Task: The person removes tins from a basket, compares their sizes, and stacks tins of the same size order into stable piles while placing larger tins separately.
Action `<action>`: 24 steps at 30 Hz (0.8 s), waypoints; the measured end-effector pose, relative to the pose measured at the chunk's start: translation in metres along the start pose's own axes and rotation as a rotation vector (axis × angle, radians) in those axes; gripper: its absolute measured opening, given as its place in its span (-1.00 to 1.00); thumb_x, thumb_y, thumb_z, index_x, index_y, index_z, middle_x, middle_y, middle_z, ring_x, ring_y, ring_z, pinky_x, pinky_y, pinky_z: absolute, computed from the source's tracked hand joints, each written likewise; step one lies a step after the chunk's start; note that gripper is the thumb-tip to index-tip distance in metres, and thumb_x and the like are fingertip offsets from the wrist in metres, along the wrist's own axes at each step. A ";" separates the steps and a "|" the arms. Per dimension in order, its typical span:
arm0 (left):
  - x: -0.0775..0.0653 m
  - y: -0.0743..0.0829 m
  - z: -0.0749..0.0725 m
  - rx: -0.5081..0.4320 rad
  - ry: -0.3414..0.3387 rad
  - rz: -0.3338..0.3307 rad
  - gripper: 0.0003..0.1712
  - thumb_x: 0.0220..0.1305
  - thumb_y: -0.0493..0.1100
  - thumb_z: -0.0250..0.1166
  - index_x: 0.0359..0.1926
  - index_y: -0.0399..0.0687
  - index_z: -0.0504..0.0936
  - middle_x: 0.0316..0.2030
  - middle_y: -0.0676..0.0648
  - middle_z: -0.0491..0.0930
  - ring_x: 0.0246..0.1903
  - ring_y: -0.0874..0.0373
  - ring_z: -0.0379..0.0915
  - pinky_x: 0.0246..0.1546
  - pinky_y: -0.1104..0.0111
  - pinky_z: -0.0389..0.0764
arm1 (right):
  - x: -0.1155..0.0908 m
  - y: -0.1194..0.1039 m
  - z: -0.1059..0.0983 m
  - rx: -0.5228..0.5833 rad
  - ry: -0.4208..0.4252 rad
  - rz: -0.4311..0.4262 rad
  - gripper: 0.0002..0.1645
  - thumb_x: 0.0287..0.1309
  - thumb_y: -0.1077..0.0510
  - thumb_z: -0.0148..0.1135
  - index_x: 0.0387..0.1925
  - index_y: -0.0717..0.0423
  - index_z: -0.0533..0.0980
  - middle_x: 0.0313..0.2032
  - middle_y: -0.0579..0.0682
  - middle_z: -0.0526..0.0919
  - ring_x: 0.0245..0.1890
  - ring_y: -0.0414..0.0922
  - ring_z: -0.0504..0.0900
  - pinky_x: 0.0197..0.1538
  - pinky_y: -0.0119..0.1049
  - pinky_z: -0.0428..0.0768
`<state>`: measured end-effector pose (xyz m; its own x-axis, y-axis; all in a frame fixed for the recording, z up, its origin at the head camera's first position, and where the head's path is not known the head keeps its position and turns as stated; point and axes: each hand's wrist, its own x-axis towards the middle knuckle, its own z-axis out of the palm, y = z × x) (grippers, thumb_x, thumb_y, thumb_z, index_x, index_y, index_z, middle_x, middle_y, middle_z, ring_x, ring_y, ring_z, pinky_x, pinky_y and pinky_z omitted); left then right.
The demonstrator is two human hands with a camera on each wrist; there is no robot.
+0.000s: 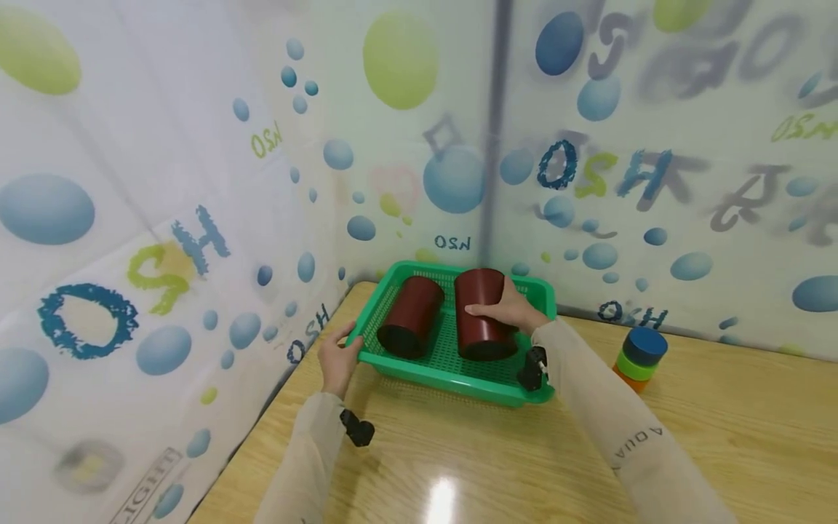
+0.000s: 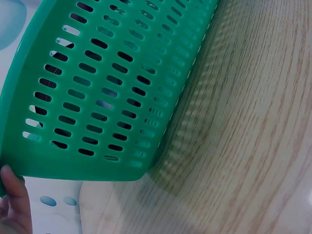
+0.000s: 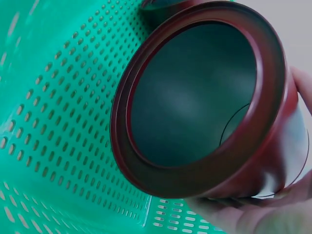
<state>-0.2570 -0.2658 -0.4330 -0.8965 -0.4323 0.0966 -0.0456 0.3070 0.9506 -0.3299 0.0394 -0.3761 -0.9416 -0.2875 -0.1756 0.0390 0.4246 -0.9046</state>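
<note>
A green plastic basket (image 1: 452,382) with slotted walls stands on the wooden table. My left hand (image 1: 338,362) grips its rim at the near left corner; in the left wrist view the thumb (image 2: 14,192) lies against that rim. Over the basket's right half, my right hand (image 1: 513,308) grips a dark red cylindrical canister (image 1: 482,336) from its right side, thumb across the front. The canister's dark, recessed round end (image 3: 195,97) faces the right wrist camera. A second dark red canister (image 1: 414,313) lies tilted in the basket's left half.
To the right of the basket, a small stack of round blue, green and orange pieces (image 1: 639,356) stands on the table (image 1: 740,422). A patterned curtain (image 1: 406,175) hangs close behind the basket and along the left side.
</note>
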 end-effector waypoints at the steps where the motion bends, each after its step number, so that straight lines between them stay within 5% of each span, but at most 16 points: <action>1: 0.000 0.000 0.000 0.006 0.001 0.001 -0.57 0.11 -0.30 0.19 0.07 -0.19 0.51 0.01 -0.20 0.47 -0.26 -0.05 0.44 -0.50 0.39 0.57 | -0.001 -0.001 -0.001 0.008 0.002 -0.003 0.14 -0.03 -0.08 0.28 0.33 0.12 -0.26 0.13 0.23 0.20 0.01 0.15 0.35 -0.12 -0.07 0.51; 16: -0.001 -0.005 0.000 0.009 0.015 0.018 -0.57 0.10 -0.29 0.21 0.06 -0.19 0.52 -0.01 -0.21 0.48 -0.27 -0.06 0.42 -0.56 0.46 0.52 | -0.030 -0.009 -0.011 0.063 -0.036 -0.121 0.08 -0.02 -0.04 0.29 0.34 0.04 -0.19 0.07 0.21 0.29 -0.07 0.14 0.43 -0.19 -0.08 0.54; 24: 0.000 -0.002 -0.001 0.000 -0.011 0.004 -0.56 0.13 -0.29 0.18 0.08 -0.18 0.50 0.03 -0.21 0.44 -0.25 -0.04 0.40 -0.49 0.37 0.57 | -0.055 -0.013 -0.024 0.063 -0.037 -0.093 0.24 0.00 -0.10 0.26 0.36 -0.10 -0.46 0.17 0.27 0.16 0.04 0.19 0.34 -0.11 -0.04 0.52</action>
<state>-0.2564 -0.2667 -0.4343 -0.9013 -0.4220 0.0974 -0.0417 0.3085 0.9503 -0.2862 0.0703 -0.3453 -0.9292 -0.3549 -0.1032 -0.0256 0.3402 -0.9400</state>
